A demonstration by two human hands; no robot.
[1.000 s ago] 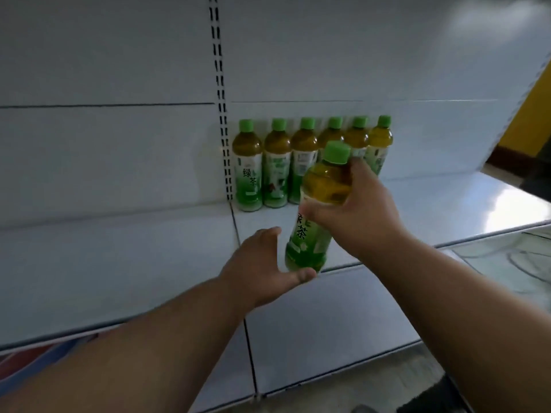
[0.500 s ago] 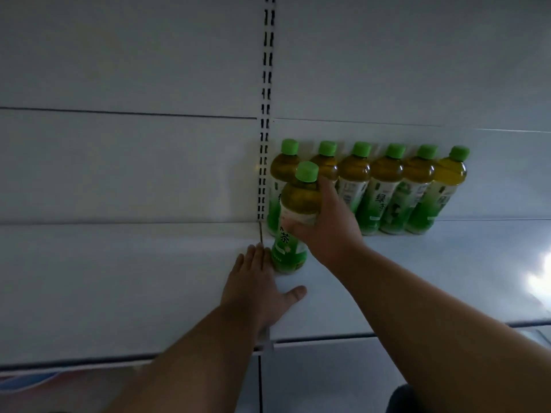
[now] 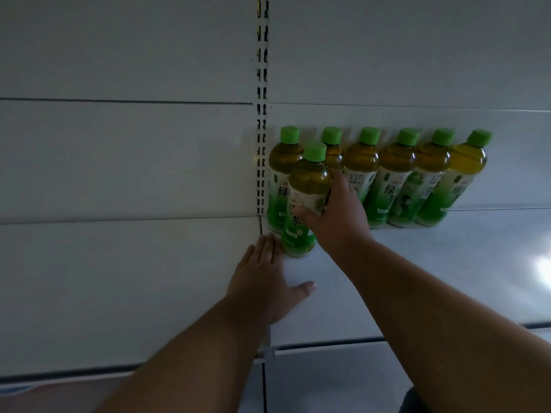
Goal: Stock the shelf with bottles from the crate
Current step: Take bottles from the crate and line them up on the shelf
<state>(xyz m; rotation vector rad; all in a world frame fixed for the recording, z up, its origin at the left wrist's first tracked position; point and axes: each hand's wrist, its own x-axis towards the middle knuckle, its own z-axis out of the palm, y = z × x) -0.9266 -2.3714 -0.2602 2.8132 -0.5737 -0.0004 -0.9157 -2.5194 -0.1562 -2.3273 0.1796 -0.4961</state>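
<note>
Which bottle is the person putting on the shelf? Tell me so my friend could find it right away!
Find the slotted metal strip running up the shelf's back wall. Right of it stands a back row of six green-capped tea bottles. The front bottle stands alone before that row, gripped by the right hand.

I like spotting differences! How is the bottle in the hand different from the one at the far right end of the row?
The held bottle stands in front of the row, gripped by the right hand; the far-right bottle stands at the back, untouched. The held bottle's tea looks darker; the far-right bottle's looks brighter yellow. Both have green caps and green labels.
</note>
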